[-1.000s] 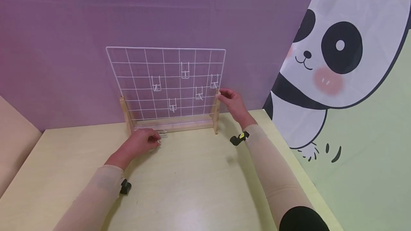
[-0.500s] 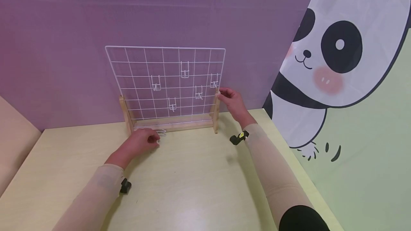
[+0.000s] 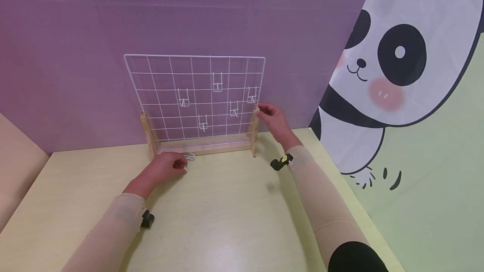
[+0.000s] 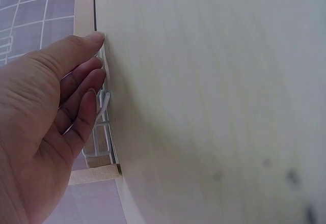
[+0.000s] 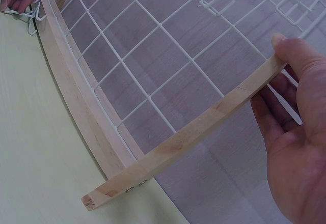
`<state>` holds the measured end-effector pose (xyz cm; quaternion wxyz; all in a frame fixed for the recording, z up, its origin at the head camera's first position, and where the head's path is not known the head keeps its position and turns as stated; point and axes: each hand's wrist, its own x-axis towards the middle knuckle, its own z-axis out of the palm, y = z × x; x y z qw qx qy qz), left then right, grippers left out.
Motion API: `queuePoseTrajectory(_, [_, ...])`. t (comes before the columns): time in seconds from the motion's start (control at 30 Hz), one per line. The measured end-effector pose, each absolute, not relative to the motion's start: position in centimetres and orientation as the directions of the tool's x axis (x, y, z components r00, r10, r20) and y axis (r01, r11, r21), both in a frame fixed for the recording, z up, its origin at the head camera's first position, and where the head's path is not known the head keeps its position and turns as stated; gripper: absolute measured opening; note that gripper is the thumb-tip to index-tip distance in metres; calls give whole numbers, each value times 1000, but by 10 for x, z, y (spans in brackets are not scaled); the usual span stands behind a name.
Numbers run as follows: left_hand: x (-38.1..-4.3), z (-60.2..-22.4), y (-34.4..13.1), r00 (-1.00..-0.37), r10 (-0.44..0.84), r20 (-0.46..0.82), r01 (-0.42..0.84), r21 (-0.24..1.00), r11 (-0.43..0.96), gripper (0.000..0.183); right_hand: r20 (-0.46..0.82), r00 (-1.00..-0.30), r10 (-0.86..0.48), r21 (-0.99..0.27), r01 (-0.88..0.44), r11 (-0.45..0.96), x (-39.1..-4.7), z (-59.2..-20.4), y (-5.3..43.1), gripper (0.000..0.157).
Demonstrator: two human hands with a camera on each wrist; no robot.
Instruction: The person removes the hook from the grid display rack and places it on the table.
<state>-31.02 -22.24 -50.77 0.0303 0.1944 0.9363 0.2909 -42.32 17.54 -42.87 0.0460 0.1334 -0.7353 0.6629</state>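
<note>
A white wire grid panel (image 3: 194,56) stands upright in a wooden base, with several wire hooks hung on it, one being the hook (image 3: 184,103) left of centre. My left hand (image 3: 164,168) is low at the front left of the base, its thumb and fingertips pinching a white wire hook (image 4: 103,140) close to the tabletop. Its fingers partly hide that hook, and I cannot tell whether more than one lies there. With thumb and fingers, my right hand (image 3: 275,121) grips the upper end of the right wooden post (image 5: 204,117).
The pale wooden table (image 3: 227,209) extends in front of the rack. A purple wall covering (image 3: 75,74) rises behind it. To the right is a wall with a panda picture (image 3: 412,95). The left wooden post (image 3: 149,135) stands above my left hand.
My left fingertips have shifted very slightly to the left beside the hook. The right hand keeps its grip on the post, and the rack stays in place.
</note>
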Motion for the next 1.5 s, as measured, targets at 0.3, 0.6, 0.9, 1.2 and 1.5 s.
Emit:
queuePoseTrajectory(0.3, [-308, -505, -222, -925, 376, 43, 336, 554, 762, 24, 248, -959, -138, -960, -263, 100, -423, -429, 176, 32])
queuePoseTrajectory(0.6, [-310, -506, -225, -923, 374, 86, 356, 559, 749, 22, 250, -959, -133, -960, -263, 90, -424, -430, 175, 31])
queuePoseTrajectory(0.9, [-307, -500, -224, -913, 378, 156, 392, 596, 701, 17, 245, -961, -130, -961, -259, 99, -425, -431, 176, 30])
queuePoseTrajectory(1.2, [-308, -497, -226, -925, 346, 158, 360, 653, 666, 20, 248, -960, -128, -961, -261, 91, -424, -431, 175, 31])
queuePoseTrajectory(1.5, [-305, -481, -225, -941, 308, 138, 319, 665, 675, 24, 238, -963, -130, -965, -250, 85, -426, -432, 175, 32])
